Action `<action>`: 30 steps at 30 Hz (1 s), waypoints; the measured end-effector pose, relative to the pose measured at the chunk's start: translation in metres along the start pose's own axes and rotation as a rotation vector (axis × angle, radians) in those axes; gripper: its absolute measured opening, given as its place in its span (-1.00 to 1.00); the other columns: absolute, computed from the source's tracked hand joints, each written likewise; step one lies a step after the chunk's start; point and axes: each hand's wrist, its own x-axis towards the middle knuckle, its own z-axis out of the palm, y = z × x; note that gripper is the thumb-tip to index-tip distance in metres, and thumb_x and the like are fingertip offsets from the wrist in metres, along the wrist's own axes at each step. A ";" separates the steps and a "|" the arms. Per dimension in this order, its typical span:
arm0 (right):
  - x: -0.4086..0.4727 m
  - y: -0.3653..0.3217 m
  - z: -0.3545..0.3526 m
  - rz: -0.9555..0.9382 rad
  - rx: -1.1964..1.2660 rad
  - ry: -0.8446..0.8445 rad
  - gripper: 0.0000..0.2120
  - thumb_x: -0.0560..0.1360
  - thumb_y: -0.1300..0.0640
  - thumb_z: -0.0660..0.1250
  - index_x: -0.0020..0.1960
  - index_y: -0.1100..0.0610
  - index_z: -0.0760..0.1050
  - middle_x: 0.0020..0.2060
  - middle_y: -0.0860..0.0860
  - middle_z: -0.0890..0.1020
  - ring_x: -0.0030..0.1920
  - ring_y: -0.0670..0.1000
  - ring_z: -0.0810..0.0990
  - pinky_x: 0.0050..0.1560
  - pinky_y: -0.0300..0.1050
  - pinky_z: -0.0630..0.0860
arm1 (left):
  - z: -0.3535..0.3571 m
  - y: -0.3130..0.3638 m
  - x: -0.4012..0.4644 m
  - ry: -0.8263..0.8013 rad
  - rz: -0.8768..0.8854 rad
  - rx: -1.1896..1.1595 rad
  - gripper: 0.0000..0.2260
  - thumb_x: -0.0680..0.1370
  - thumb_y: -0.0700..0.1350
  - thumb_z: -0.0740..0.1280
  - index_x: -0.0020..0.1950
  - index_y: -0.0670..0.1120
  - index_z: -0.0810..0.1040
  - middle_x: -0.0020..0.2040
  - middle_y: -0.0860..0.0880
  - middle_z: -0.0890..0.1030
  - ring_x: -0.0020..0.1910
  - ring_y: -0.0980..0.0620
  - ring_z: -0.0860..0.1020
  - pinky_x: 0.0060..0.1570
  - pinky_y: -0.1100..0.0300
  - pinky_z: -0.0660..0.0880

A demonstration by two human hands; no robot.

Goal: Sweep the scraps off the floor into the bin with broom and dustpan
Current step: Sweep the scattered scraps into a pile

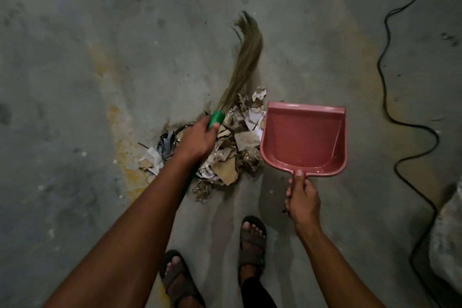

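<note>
The left hand [197, 139] grips one green-handled grass broom [243, 62], bristles stretched past the single heap of torn paper and cardboard scraps [235, 142]. The right hand [303, 199] grips one pink plastic dustpan [303, 140] just beside the heap, on the grey concrete floor [75, 82].

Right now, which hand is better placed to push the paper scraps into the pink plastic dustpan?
The left hand. It grips the green-handled grass broom right over the scrap pile, bristles beyond it. The right hand holds the pink plastic dustpan by its handle beside the pile, so it only needs to hold steady.
</note>
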 end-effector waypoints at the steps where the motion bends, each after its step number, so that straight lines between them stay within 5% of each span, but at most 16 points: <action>1: 0.000 0.002 0.001 0.000 0.002 -0.001 -0.50 0.67 -0.32 0.14 -0.14 0.07 0.52 -0.46 -0.04 0.52 -0.54 -0.05 0.45 -0.57 -0.19 0.36 | 0.002 0.015 0.019 -0.028 -0.008 0.015 -0.56 0.75 0.11 0.16 0.58 -0.04 0.41 0.26 -0.23 0.65 0.15 -0.26 0.64 0.22 -0.17 0.60; 5: 0.000 0.012 -0.003 -0.008 -0.017 0.008 -0.49 0.65 -0.35 0.15 -0.16 0.05 0.52 -0.45 -0.05 0.54 -0.52 -0.05 0.46 -0.55 -0.18 0.39 | 0.019 0.050 0.059 -0.170 -0.086 0.164 -0.59 0.77 0.05 0.13 0.47 -0.19 0.47 0.29 -0.29 0.61 0.22 -0.27 0.61 0.26 -0.06 0.55; 10: 0.001 0.014 -0.019 0.017 -0.026 0.032 -0.48 0.65 -0.35 0.15 -0.16 0.05 0.53 -0.46 -0.06 0.54 -0.53 -0.07 0.47 -0.56 -0.16 0.41 | 0.064 0.033 -0.002 -0.383 -0.220 0.116 -0.59 0.78 0.06 0.12 0.36 -0.27 0.47 0.26 -0.35 0.63 0.22 -0.34 0.63 0.26 -0.18 0.58; 17: 0.002 0.013 -0.039 0.009 -0.025 0.097 -0.48 0.68 -0.30 0.13 -0.13 0.10 0.53 -0.45 -0.03 0.53 -0.56 -0.04 0.43 -0.59 -0.22 0.35 | 0.096 -0.017 -0.164 -0.274 -0.165 0.152 -0.66 0.76 0.13 0.08 0.37 -0.07 0.37 0.03 -0.19 0.67 -0.05 -0.21 0.68 0.00 -0.13 0.64; 22: -0.009 0.029 -0.051 0.011 0.004 0.172 -0.49 0.66 -0.33 0.12 -0.16 0.06 0.52 -0.44 0.00 0.53 -0.58 -0.03 0.44 -0.57 -0.17 0.39 | 0.114 0.002 -0.195 -0.206 -0.100 0.082 -0.69 0.73 0.16 0.08 0.37 0.02 0.33 0.04 -0.16 0.68 -0.05 -0.18 0.64 -0.10 0.00 0.52; 30: -0.045 0.076 -0.067 0.050 0.049 0.255 -0.49 0.66 -0.32 0.12 -0.21 0.04 0.48 -0.44 0.01 0.49 -0.59 -0.01 0.39 -0.57 -0.20 0.35 | 0.163 0.017 -0.116 -0.391 -0.092 0.126 -0.57 0.75 0.11 0.11 0.50 -0.14 0.41 0.41 -0.27 0.55 0.36 -0.28 0.54 0.32 -0.08 0.47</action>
